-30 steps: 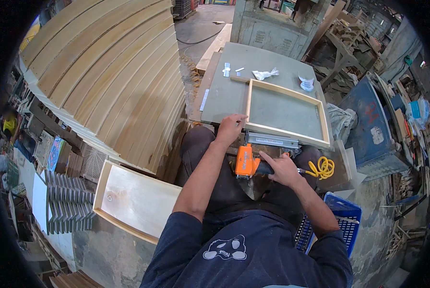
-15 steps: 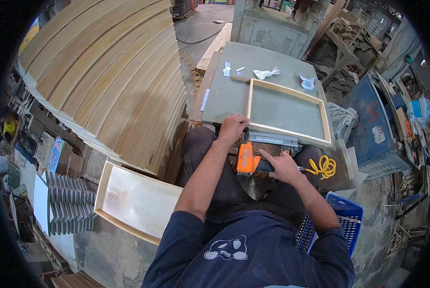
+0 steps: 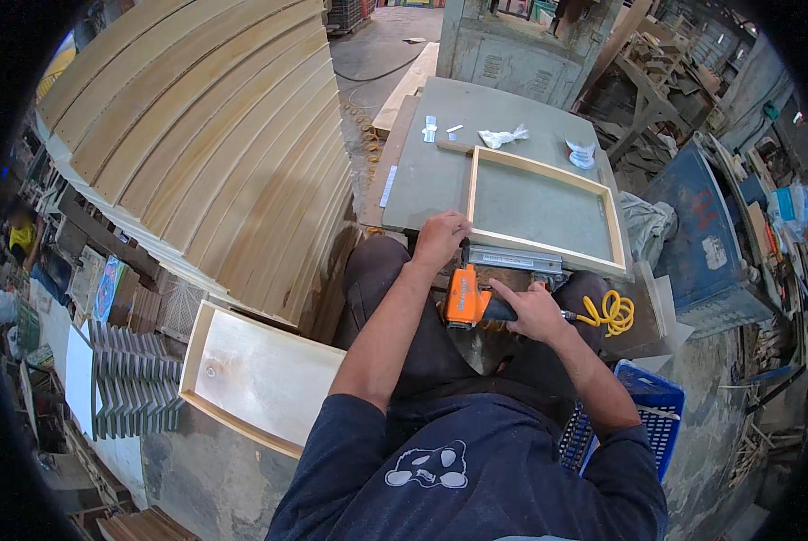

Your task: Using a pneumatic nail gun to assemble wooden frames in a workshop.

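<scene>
My right hand [image 3: 537,312] is wrapped around the dark handle of an orange air nail gun [image 3: 464,298]. The gun's silver magazine [image 3: 517,260] lies along the near edge of the table, and its nose is at the near left corner of a light wooden frame [image 3: 548,246]. At that same corner, my left hand [image 3: 443,239] grips the frame, its fingers closed on the wood. The rectangular frame lies flat on the grey-green tabletop [image 3: 535,203]. A coiled yellow air hose [image 3: 610,313] runs from the gun's handle.
Tall stacks of wooden boxes [image 3: 206,135] rise on the left, with a shallow wooden tray [image 3: 260,379] below them. A white plastic bag [image 3: 503,137] and paper scraps lie on the table's far side. A blue crate [image 3: 647,406] sits by my right elbow; a blue bin [image 3: 702,239] stands beyond.
</scene>
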`<state>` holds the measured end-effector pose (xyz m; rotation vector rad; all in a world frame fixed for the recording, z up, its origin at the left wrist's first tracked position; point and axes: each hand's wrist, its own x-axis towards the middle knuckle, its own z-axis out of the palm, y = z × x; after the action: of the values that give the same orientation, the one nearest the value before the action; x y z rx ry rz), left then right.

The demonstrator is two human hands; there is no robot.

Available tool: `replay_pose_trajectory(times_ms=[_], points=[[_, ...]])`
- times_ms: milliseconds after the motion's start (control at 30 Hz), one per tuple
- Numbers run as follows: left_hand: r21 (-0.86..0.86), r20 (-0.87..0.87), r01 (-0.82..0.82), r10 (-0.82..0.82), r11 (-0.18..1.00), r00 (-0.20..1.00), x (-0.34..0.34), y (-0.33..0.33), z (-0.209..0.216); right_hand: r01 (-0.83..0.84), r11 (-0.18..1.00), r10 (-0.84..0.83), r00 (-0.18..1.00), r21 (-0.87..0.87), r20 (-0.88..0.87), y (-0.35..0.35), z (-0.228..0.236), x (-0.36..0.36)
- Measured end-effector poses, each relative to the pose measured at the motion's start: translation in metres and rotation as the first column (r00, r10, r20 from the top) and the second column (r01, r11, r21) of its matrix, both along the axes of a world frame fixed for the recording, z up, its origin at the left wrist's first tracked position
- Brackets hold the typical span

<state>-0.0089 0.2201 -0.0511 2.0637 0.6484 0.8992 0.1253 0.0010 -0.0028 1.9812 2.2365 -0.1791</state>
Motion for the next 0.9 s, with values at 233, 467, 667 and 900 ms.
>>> replay_pose_trajectory(times_ms=[233, 467, 667, 900], points=[[-0.022, -0.007, -0.007, 0.006, 1.0, 1.0, -0.001, -0.001, 0.002, 0.015, 1.0, -0.015, 1.0, 0.013, -0.012, -0.001, -0.002, -0.001], [-0.015, -0.01, -0.028, 0.028, 0.999, 1.0, 0.004, 0.001, -0.005, 0.029, 0.999, -0.028, 0.999, 0.02, -0.027, -0.003, -0.009, -0.002], [-0.005, 0.01, -0.003, 0.003, 1.0, 1.0, 0.003, 0.003, -0.008, -0.014, 1.0, 0.014, 0.999, 0.024, 0.039, -0.012, -0.002, -0.006], [-0.09, -0.083, -0.024, 0.016, 0.996, 0.996, -0.002, 0.001, -0.002, 0.011, 0.999, -0.014, 0.998, 0.049, 0.057, -0.008, 0.0, -0.005]])
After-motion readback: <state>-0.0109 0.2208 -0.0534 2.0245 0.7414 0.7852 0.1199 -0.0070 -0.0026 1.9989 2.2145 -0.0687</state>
